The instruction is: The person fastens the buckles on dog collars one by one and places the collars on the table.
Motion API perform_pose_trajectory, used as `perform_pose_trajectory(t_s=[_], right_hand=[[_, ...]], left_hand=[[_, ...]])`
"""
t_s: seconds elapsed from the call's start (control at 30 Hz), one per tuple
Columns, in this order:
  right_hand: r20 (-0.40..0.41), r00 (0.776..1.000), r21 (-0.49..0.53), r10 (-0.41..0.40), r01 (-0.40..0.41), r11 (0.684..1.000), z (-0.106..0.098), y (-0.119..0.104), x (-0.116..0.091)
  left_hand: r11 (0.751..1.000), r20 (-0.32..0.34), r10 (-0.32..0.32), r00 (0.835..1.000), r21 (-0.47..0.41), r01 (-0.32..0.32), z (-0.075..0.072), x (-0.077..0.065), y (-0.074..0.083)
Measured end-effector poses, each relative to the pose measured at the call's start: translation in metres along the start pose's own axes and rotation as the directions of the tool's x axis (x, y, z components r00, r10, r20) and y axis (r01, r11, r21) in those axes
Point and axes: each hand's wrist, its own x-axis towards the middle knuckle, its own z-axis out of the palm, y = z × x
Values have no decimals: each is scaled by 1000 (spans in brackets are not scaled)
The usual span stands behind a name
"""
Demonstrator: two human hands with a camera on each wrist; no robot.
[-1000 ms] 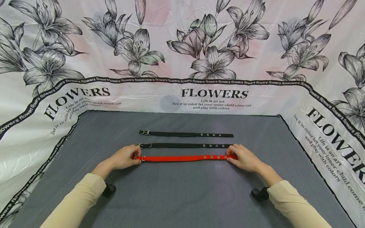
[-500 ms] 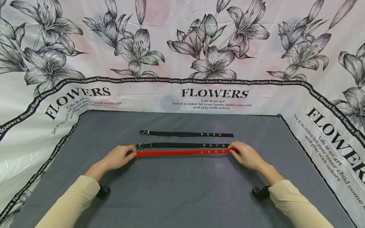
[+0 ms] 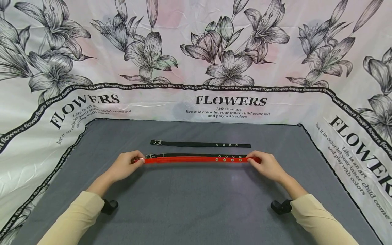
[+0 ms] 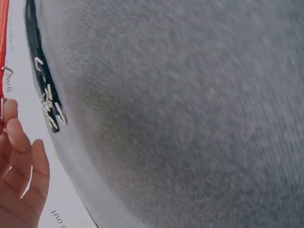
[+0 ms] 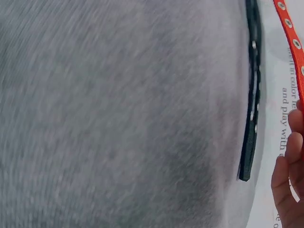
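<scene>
A red collar (image 3: 180, 159) with a row of metal eyelets is stretched straight between my hands. My left hand (image 3: 124, 166) pinches its buckle end, and my right hand (image 3: 267, 166) pinches the eyelet end. In the head view the red strap overlaps the front edge of a black collar (image 3: 152, 156), whose buckle and eyelets show just behind it. Farther back a second black collar (image 3: 186, 144) lies flat, its buckle to the left. In the left wrist view the red strap (image 4: 3, 38) stands apart from the black buckles; the right wrist view shows the red eyelets (image 5: 297, 43) above my fingers.
Grey cloth (image 3: 196, 204) covers the work surface. A white floral fabric (image 3: 171, 102) with printed lettering and a black border surrounds it at the back and sides. Black straps with camera mounts (image 3: 109, 206) sit at both wrists.
Both hands have lifted the red collar off the cloth and carried it away from the body, up to the nearer black collar. The two black collars have stayed in place.
</scene>
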Motion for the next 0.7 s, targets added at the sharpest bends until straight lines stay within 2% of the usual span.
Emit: perform_pose_trajectory(t_s=[0.17, 0.27, 0.37, 0.53, 0.7], right_hand=[[26, 991, 150, 131, -133, 980, -5, -5, 1], [78, 977, 259, 198, -212, 942, -8, -7, 2], [120, 961, 355, 250, -277, 893, -11, -10, 3], [137, 954, 470, 265, -298, 831, -13, -16, 4], [137, 957, 524, 257, -290, 801, -14, -22, 6]], left_hand=[[995, -87, -35, 996, -92, 27, -3, 0, 4], [984, -116, -59, 992, -175, 38, -5, 0, 8], [958, -107, -89, 990, -283, 55, -7, 0, 10], [909, -106, -136, 985, -410, 81, -7, -1, 15], [893, -144, -137, 980, -445, 60, -7, -3, 22]])
